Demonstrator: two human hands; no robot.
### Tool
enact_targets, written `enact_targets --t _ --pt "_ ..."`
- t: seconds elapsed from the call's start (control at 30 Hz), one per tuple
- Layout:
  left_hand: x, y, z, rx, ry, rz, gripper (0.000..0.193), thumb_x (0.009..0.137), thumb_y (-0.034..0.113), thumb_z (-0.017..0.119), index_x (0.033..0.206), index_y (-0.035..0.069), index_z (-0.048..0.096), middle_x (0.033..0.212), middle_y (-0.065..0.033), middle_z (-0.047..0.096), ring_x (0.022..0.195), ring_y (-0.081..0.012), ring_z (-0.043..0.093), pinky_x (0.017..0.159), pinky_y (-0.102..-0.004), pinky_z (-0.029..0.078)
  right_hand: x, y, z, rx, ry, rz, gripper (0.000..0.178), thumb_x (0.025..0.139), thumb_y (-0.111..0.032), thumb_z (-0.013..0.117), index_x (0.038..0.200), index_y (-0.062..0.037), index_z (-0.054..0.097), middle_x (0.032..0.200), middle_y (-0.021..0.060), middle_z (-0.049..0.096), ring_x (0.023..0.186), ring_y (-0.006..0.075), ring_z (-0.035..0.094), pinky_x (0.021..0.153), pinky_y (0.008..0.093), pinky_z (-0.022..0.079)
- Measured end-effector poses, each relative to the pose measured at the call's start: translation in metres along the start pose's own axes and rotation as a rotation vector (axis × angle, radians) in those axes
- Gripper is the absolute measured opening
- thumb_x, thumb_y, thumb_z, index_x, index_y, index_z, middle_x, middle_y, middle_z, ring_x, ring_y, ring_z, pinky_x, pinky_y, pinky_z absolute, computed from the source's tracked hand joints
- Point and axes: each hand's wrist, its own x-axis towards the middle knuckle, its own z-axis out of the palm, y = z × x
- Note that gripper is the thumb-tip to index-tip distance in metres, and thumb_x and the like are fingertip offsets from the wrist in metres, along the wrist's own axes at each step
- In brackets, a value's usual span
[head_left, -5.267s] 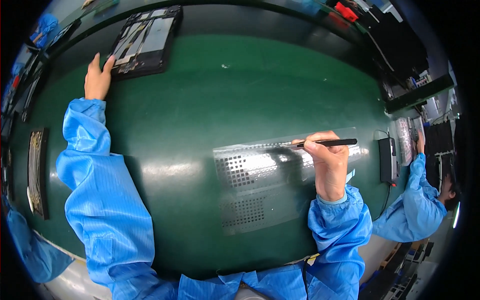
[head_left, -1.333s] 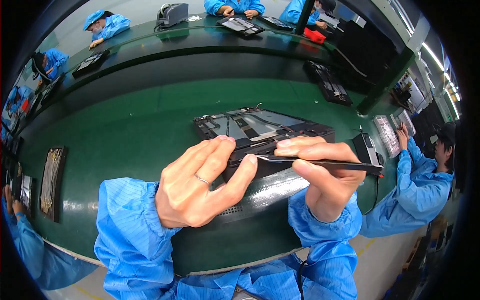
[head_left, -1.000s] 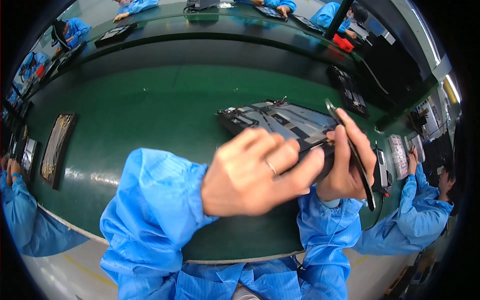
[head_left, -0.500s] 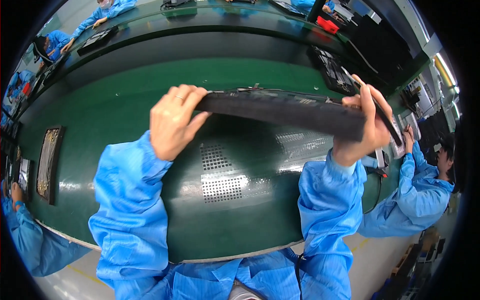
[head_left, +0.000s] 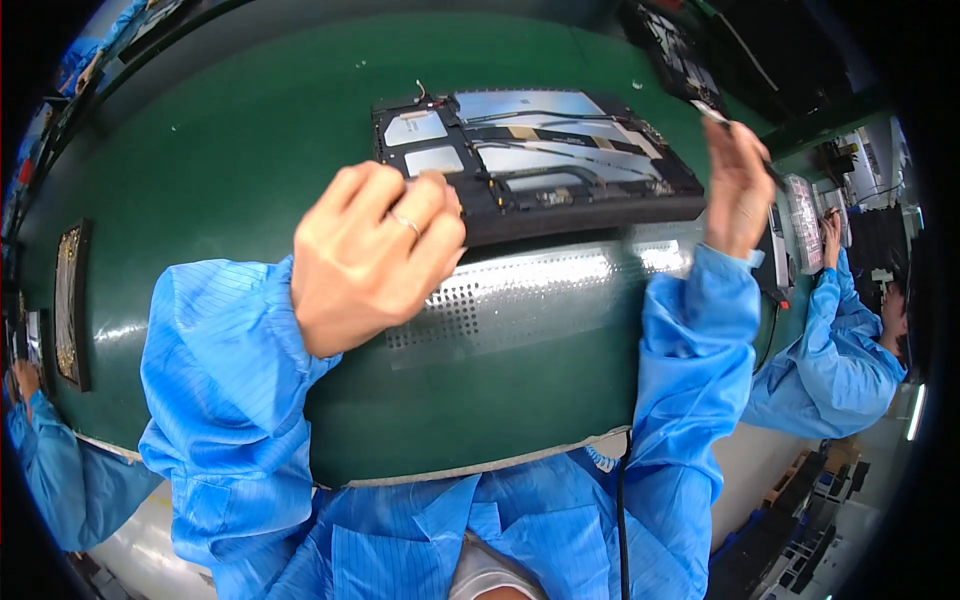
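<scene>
A black, thick-sided tray (head_left: 580, 215) lies on the green table, holding an opened flat electronic device (head_left: 545, 135) with silver battery-like panels, dark cables and small boards. At the tray's near left corner is my left hand (head_left: 365, 255), its fingers curled over the edge; the fingertips are partly hidden. My right hand (head_left: 738, 185), smeared by motion, is off the tray's right end. It grips a slim dark tool with a silver tip (head_left: 703, 108); this looks like tweezers, though blur hides its exact kind.
Clear sheets with rows of black dots (head_left: 440, 318) lie on the green table (head_left: 470, 410) before the tray. A narrow box of thin cables (head_left: 72, 300) stands left; another black tray (head_left: 672, 50) is far right. Co-workers in blue sit at both sides, one at right (head_left: 835, 355).
The tray has gone from raised and tilted between both hands to lying flat, its inside now showing. My right hand has left its right end, still with the tool. The view has shifted.
</scene>
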Motion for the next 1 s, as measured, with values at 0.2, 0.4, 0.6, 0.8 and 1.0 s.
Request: enact_targets --t 0.2,0.4,0.6,0.8,1.0 --pt "-0.032 0.023 0.029 -0.036 0.025 0.019 0.014 0.054 0.010 0.052 0.062 0.001 0.048 0.074 -0.0138 0.050 0.071 -0.0257 0.053 0.071 -0.0390 0.045 -0.104 -0.041 0.041 -0.130 -0.451 0.146 0.012 0.067 0.000 0.053 0.078 0.0054 0.054 0.073 0.0135 0.058 0.074 0.0263 0.057 0.071 0.0351 0.045" --pt "-0.034 0.026 0.039 -0.049 0.036 0.038 0.016 0.050 0.010 0.051 0.062 0.000 0.046 0.073 -0.0156 0.049 0.069 -0.0271 0.052 0.070 -0.0386 0.046 -0.153 -0.014 0.057 -0.277 -0.633 0.570 0.009 0.066 0.005 0.059 0.076 0.0043 0.059 0.075 0.0094 0.060 0.068 0.0123 0.055 0.063 0.0225 0.044" --pt "-0.027 0.028 0.042 -0.021 0.065 0.039 0.017 0.050 0.010 0.051 0.062 0.000 0.046 0.073 -0.0157 0.049 0.068 -0.0270 0.051 0.070 -0.0385 0.046 -0.147 -0.014 0.051 -0.276 -0.638 0.627 0.009 0.067 0.005 0.059 0.076 0.0048 0.058 0.076 0.0101 0.060 0.069 0.0129 0.055 0.064 0.0230 0.045" --pt "-0.019 0.030 0.050 -0.009 0.062 0.050 0.017 0.050 0.011 0.051 0.062 -0.001 0.046 0.073 -0.0157 0.049 0.068 -0.0268 0.051 0.070 -0.0381 0.046 -0.138 -0.015 0.045 -0.295 -0.646 0.621 0.008 0.067 0.006 0.058 0.075 0.0050 0.058 0.076 0.0106 0.060 0.069 0.0134 0.056 0.065 0.0235 0.045" --pt "-0.011 0.034 0.054 -0.023 0.052 0.053 0.017 0.050 0.011 0.051 0.062 -0.001 0.047 0.074 -0.0156 0.049 0.069 -0.0272 0.051 0.070 -0.0385 0.046 -0.131 -0.015 0.037 -0.293 -0.653 0.623 0.007 0.067 0.006 0.058 0.074 0.0051 0.058 0.075 0.0107 0.060 0.067 0.0127 0.055 0.062 0.0229 0.045"
